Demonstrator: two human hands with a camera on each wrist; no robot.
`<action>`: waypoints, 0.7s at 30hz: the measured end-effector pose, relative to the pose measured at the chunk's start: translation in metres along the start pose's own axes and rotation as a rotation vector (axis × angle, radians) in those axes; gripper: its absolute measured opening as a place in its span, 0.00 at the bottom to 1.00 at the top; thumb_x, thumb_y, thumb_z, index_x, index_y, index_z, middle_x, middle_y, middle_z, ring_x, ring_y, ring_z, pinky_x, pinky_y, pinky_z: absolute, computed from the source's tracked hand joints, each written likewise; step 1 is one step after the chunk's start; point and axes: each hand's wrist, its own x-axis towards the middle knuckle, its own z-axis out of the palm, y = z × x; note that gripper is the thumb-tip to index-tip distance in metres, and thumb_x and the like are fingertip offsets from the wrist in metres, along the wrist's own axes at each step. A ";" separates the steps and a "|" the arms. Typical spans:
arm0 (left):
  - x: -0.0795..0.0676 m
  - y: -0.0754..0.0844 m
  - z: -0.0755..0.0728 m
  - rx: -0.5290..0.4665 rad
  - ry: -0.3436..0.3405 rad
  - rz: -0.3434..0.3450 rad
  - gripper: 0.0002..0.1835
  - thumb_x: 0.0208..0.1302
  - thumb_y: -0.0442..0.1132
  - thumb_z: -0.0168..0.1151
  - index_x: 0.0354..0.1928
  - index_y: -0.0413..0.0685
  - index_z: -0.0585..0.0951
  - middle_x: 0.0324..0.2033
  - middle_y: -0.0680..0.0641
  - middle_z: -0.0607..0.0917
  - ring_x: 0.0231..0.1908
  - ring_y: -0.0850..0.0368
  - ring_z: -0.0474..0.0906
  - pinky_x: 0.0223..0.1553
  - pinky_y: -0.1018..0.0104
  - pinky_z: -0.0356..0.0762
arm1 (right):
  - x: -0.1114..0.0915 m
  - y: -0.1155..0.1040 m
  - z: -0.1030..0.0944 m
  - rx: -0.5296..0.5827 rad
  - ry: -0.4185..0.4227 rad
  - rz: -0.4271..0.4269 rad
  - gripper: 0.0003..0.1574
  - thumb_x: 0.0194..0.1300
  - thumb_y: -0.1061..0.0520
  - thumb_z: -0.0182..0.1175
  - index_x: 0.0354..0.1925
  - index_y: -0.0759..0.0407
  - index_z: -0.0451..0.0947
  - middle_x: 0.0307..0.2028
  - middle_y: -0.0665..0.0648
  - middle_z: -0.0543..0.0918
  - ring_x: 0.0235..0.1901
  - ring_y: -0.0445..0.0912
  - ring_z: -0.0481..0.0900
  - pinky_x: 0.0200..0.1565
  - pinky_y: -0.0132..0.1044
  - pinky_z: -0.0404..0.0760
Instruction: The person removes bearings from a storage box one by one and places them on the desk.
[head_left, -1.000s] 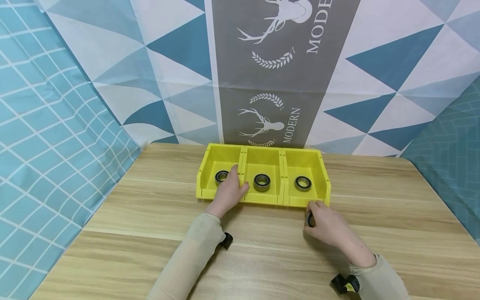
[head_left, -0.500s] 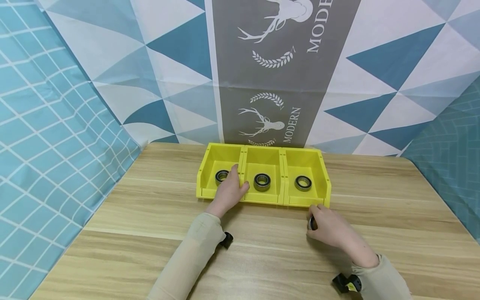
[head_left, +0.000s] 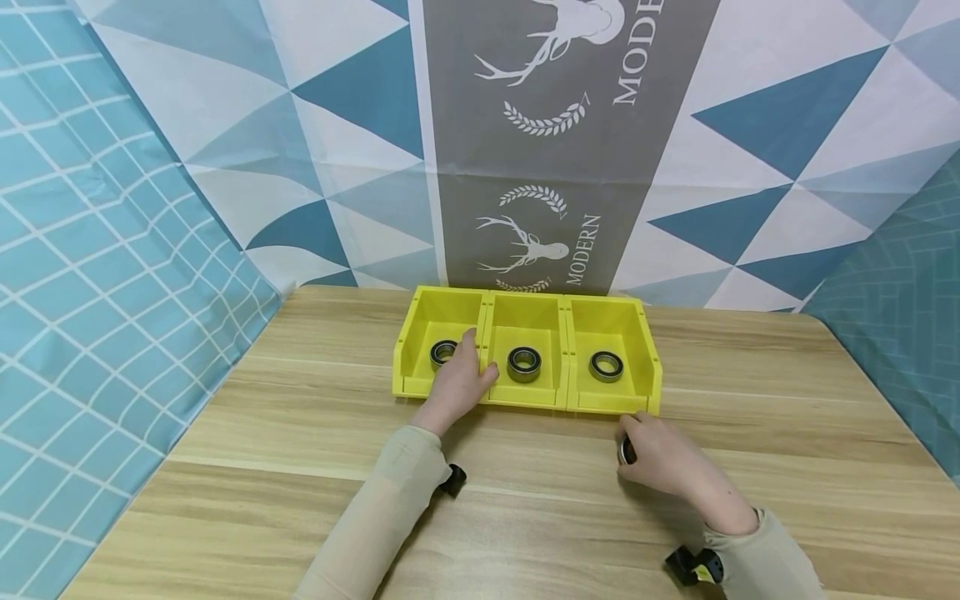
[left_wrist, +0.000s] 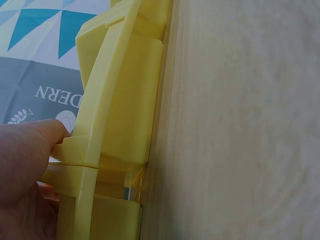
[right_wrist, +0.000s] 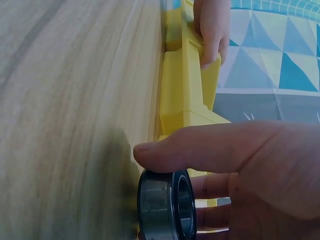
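Note:
My right hand (head_left: 660,454) pinches a ball bearing (right_wrist: 162,205) between thumb and fingers, standing on edge just in front of the right yellow bin (head_left: 651,375). The bearing has a steel outer ring and a black face; in the head view the fingers cover part of it. My left hand (head_left: 456,383) grips the dividing wall between the left and middle bins, its thumb (left_wrist: 52,131) over the wall's edge in the left wrist view. Single bearings lie flat in the left bin (head_left: 443,353), partly behind the fingers, in the middle bin (head_left: 523,364), and in the right bin (head_left: 606,367).
The three yellow bins stand joined side by side near the back of the wooden table (head_left: 525,517). Behind them hangs a patterned cloth (head_left: 360,167) with triangles and deer heads. Blue checked cloth (head_left: 112,292) borders the left side.
My right hand has drawn back slightly from the right bin's front edge, toward me and a little right, with the bearing. The left hand has stayed in place.

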 end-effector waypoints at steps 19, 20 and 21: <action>-0.001 0.001 -0.001 0.003 0.007 0.004 0.37 0.61 0.45 0.53 0.66 0.35 0.52 0.59 0.34 0.68 0.24 0.52 0.73 0.31 0.56 0.75 | -0.002 0.003 -0.001 0.016 -0.035 0.014 0.17 0.40 0.61 0.67 0.31 0.59 0.72 0.28 0.53 0.69 0.26 0.45 0.67 0.26 0.36 0.68; -0.001 0.001 -0.001 0.003 0.009 0.007 0.37 0.61 0.45 0.53 0.66 0.35 0.52 0.59 0.34 0.68 0.25 0.51 0.74 0.33 0.55 0.76 | -0.002 0.003 -0.002 0.016 -0.039 0.017 0.17 0.40 0.61 0.67 0.32 0.59 0.72 0.28 0.53 0.69 0.26 0.45 0.67 0.26 0.36 0.68; -0.001 0.001 -0.001 0.003 0.011 0.009 0.37 0.61 0.45 0.53 0.66 0.35 0.52 0.59 0.34 0.69 0.26 0.51 0.74 0.34 0.54 0.76 | -0.001 0.003 -0.002 0.016 -0.041 0.022 0.17 0.41 0.61 0.67 0.32 0.59 0.72 0.28 0.53 0.69 0.26 0.45 0.67 0.27 0.36 0.68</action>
